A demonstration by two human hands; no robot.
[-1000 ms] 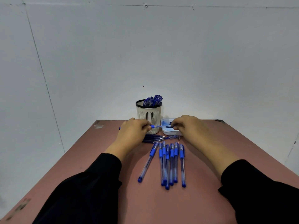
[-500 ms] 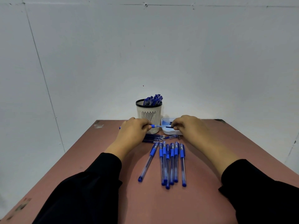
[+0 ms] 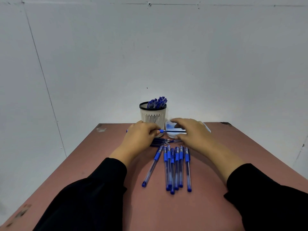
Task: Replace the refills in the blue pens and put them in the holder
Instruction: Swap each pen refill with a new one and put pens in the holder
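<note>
- Since the frames before, the right hand (image 3: 190,132) had let go of the refill (image 3: 175,131) and lifted, fingers spread and relaxed over the tray (image 3: 171,135); half a second ago it pinched the refill's far end.
- The left hand (image 3: 141,135) stayed where it was, fingers curled round one pen (image 3: 161,131), held level over the worktop (image 3: 100,164) just in front of the holder (image 3: 152,116).
- More of the dark refill showed than before, sticking out of the pen's blue grip toward the right, over the tray.
- Holder, tray and loose pens lay unmoved.
- Count: one white slotted holder with a black rim, at the worktop's far edge, with a bunch of blue pens in it (image 3: 158,102); their number could not be told.
- One white tray, just right of the holder, partly hidden by the right hand.
- Seven pens (image 3: 176,167) lay on the worktop near the person: six close together side by side, one apart at the left and tilted.
- A small heap of dark refills (image 3: 160,142) lay between the hands and the seven pens; too blurred to count.
- Both sleeves black.
</note>
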